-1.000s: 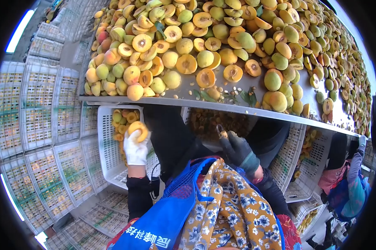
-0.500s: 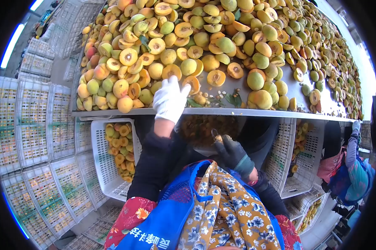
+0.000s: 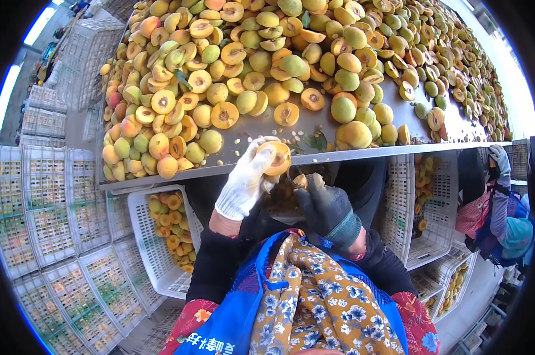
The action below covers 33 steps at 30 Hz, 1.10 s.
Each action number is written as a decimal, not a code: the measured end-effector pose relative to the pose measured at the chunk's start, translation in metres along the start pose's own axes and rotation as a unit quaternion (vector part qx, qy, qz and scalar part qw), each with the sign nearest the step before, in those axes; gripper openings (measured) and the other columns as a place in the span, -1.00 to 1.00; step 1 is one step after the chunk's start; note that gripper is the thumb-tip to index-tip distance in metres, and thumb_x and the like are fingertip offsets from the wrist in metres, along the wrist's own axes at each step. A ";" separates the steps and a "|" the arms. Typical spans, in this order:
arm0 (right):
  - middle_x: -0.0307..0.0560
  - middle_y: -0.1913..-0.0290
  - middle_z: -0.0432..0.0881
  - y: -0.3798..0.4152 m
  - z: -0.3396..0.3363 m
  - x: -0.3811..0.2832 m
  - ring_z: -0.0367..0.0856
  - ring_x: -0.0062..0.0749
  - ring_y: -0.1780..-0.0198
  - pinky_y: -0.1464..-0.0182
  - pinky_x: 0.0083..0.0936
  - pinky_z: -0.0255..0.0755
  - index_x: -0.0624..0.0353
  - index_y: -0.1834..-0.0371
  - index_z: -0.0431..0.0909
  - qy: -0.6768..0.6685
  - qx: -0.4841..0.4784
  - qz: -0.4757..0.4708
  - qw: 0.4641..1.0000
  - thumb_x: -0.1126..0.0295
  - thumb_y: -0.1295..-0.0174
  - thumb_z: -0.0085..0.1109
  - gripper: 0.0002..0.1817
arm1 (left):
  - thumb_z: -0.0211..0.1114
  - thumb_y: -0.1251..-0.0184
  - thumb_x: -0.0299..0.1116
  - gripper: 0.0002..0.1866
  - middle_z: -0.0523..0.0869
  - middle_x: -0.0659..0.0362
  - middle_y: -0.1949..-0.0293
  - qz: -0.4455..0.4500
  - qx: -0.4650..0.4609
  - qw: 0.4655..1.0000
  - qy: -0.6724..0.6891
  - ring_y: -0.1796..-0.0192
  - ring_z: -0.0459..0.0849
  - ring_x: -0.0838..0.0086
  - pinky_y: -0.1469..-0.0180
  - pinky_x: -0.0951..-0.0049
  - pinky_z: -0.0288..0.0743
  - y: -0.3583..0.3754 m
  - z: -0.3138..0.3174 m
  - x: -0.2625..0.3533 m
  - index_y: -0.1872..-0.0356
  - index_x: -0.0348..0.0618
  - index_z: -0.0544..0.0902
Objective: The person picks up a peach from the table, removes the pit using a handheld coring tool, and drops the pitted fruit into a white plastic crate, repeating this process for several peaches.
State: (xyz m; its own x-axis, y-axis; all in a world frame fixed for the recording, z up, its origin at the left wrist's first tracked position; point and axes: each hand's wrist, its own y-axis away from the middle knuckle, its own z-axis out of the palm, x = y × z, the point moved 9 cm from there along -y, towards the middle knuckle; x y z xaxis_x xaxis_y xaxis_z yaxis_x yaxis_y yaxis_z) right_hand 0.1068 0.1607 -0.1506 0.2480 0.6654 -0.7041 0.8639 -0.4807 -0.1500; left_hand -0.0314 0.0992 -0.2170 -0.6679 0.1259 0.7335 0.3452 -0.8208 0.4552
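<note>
My left hand (image 3: 245, 183), in a white knit glove, holds a yellow peach half (image 3: 277, 158) just in front of the table edge, its cut face turned toward my right. In a dark glove with a green cuff, my right hand (image 3: 326, 207) is closed round a small pitting tool (image 3: 301, 180) with a curved metal end. That metal end is right at the lower side of the peach half. Beyond the hands, halved peaches (image 3: 225, 115) are heaped on the metal table (image 3: 261, 131), some cut side up with stones showing.
Loose pits and leaves (image 3: 315, 141) lie near the table edge. A white crate (image 3: 152, 239) of peach halves stands below left, another crate (image 3: 430, 222) at right. Stacked crates (image 3: 48, 219) fill the left side. A co-worker (image 3: 504, 207) stands at far right.
My left hand has picked up a peach half from the table and drawn it back toward me, beside the tool. My right hand has moved slightly up toward it.
</note>
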 end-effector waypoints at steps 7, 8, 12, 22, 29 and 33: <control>0.14 0.56 0.59 0.002 0.010 -0.001 0.65 0.14 0.47 0.46 -0.08 0.49 0.19 0.13 0.39 0.028 -0.066 0.033 0.997 0.32 -0.28 0.29 -0.71 | -0.05 -0.69 -0.07 -0.54 0.68 0.08 -0.08 0.022 0.007 0.999 0.032 0.04 0.71 0.40 0.02 0.44 0.61 0.012 -0.005 -0.032 -0.29 -0.22 0.47; 0.13 0.57 0.58 0.003 0.012 -0.001 0.65 0.13 0.48 0.47 -0.07 0.49 0.19 0.14 0.39 0.035 -0.071 0.034 0.996 0.31 -0.28 0.29 -0.71 | -0.09 -0.68 0.02 -0.50 0.69 0.07 -0.04 0.027 0.036 0.999 0.031 0.05 0.70 0.40 0.02 0.43 0.61 0.012 -0.007 -0.037 -0.23 -0.22 0.51; 0.12 0.61 0.56 0.009 0.023 0.004 0.63 0.11 0.53 0.51 -0.06 0.46 0.22 0.18 0.37 0.054 -0.095 0.036 0.993 0.29 -0.29 0.27 -0.70 | -0.04 -0.68 -0.06 -0.53 0.71 -0.01 -0.09 0.112 0.104 0.960 -0.234 -0.10 0.72 0.29 -0.21 0.35 0.56 0.034 0.000 -0.015 -0.28 -0.21 0.53; 0.28 0.50 0.58 0.010 0.035 0.009 0.63 0.29 0.39 0.40 -0.03 0.45 0.29 0.16 0.38 -0.179 -0.120 0.039 0.976 0.34 -0.39 0.16 -0.76 | 0.05 -0.64 -0.24 -0.71 0.75 -0.14 0.14 0.196 0.217 0.876 -0.385 0.09 0.78 0.04 0.04 0.22 0.61 0.051 0.024 0.011 -0.12 -0.21 0.56; 0.25 0.56 0.57 0.009 0.020 0.003 0.63 0.25 0.45 0.44 -0.05 0.46 0.30 0.12 0.39 -0.060 -0.117 0.043 0.990 0.30 -0.39 0.17 -0.73 | 0.03 -0.63 -0.15 -0.64 0.77 -0.14 0.12 0.144 0.203 0.878 -0.409 0.06 0.78 0.02 -0.01 0.19 0.62 0.039 0.014 -0.002 -0.15 -0.20 0.57; 0.19 0.60 0.57 0.015 0.023 0.008 0.64 0.18 0.51 0.49 -0.09 0.48 0.30 0.11 0.38 0.016 -0.101 0.051 0.993 0.27 -0.32 0.24 -0.66 | 0.00 -0.64 -0.10 -0.61 0.77 -0.12 0.11 0.148 0.206 0.880 -0.401 0.05 0.78 0.03 -0.02 0.19 0.61 0.044 0.017 0.001 -0.16 -0.17 0.58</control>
State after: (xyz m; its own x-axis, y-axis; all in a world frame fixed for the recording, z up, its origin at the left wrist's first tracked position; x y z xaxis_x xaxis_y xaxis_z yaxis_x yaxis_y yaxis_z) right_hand 0.1119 0.1461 -0.1744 0.3500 0.6390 -0.6850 0.9032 -0.4242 0.0657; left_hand -0.0056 0.0727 -0.1880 0.1142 0.4295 0.8958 0.7458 -0.6328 0.2083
